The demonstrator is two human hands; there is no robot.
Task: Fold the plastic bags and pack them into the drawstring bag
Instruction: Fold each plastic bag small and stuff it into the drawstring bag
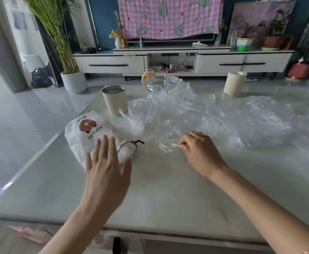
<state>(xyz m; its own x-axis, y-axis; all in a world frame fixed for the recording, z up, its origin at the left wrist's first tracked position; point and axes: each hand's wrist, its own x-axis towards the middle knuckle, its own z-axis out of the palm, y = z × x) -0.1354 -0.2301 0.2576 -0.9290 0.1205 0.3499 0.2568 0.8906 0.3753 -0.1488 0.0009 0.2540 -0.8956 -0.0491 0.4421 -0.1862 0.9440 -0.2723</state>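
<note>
Two hands (107,167) (199,149), seemingly two plastic bags (168,114) (260,123)

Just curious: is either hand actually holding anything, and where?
The right hand pinches the near edge of a clear plastic bag. The left hand, open, holds nothing.

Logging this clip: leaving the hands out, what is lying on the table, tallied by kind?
Drawstring bag: 1
Cup: 1
Glass bowl: 1
Cream cylinder: 1
Clear plastic bags: 1 crumpled heap; the single bags cannot be told apart
Total: 4 single things plus 1 heap
</note>
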